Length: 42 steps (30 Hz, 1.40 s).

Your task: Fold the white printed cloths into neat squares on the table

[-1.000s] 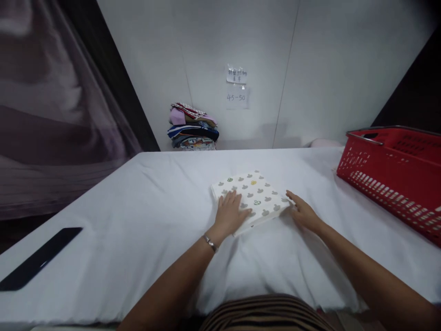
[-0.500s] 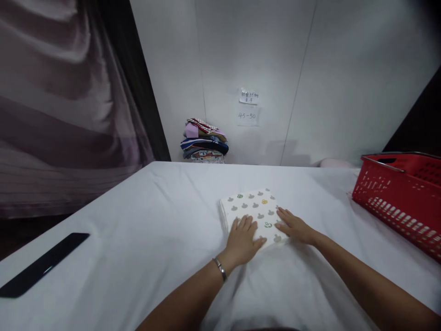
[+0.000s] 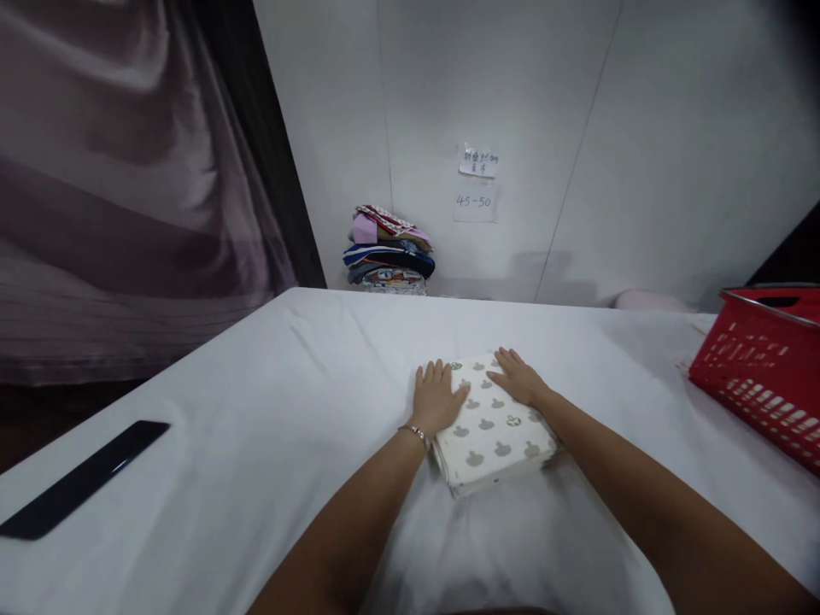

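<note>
A folded white cloth (image 3: 490, 431) printed with grey, mushroom-like shapes and a few green ones lies flat in front of me. Several layers show along its near edge. My left hand (image 3: 437, 398) rests on its far left corner, fingers stretched out and palm down. On the far right part of the cloth lies my right hand (image 3: 518, 377), also flat with the fingers apart. Neither hand grips anything. A metal bracelet (image 3: 418, 434) circles my left wrist.
The cloth lies on a white-covered table (image 3: 307, 410). A red plastic basket (image 3: 756, 367) stands at the right, a long black flat object (image 3: 86, 480) lies at the left edge. Folded fabrics (image 3: 389, 252) are stacked beyond the far edge, below paper notes (image 3: 475, 203) on the wall.
Both hands have slid away from me across the cloth, from its near part to its far corners. The near edge of the cloth now shows. The camera view has shifted slightly.
</note>
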Each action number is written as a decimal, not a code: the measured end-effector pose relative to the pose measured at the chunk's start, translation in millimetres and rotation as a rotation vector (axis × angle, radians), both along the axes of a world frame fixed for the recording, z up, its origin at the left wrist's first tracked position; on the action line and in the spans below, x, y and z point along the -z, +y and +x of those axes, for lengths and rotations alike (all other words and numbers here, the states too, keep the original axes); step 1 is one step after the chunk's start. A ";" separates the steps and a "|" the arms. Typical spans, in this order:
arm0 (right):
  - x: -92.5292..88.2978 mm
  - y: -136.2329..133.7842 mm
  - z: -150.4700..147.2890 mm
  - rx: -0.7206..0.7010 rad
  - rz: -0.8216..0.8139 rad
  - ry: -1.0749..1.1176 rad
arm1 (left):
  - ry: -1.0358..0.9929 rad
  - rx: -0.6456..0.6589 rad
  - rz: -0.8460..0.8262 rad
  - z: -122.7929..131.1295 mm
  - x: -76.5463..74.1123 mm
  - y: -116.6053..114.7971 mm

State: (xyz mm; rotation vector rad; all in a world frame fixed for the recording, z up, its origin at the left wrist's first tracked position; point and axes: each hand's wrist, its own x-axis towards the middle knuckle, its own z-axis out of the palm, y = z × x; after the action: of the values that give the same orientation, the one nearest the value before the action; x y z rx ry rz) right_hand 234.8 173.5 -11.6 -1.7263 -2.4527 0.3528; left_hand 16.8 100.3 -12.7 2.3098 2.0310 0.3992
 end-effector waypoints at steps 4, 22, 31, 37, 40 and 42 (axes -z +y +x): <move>1.7 4.3 4.4 -0.006 -0.053 0.098 | -0.025 -0.006 -0.022 3.5 -3.6 -0.7; -11.2 -41.2 84.9 0.231 -0.184 0.199 | -0.346 -0.076 -0.378 -46.1 -41.1 29.6; -48.6 -5.5 61.2 0.128 0.206 0.097 | -0.459 -0.090 -0.351 -19.0 -24.4 -36.0; -48.1 -116.9 28.0 -0.146 0.126 0.352 | -0.507 0.246 -0.026 -22.6 -28.4 -54.0; -45.2 -155.2 25.5 -0.250 0.167 0.270 | -0.370 0.503 0.022 -21.4 -29.9 -56.2; -42.0 -165.1 26.6 -0.262 0.202 0.188 | -0.262 0.590 0.021 -19.6 -30.6 -54.7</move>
State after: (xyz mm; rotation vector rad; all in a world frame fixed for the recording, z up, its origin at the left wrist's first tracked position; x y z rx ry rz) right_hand 261.4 8.4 30.4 -1.2389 -2.4796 0.2675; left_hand -2.8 45.6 17.9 2.5516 1.1632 0.6348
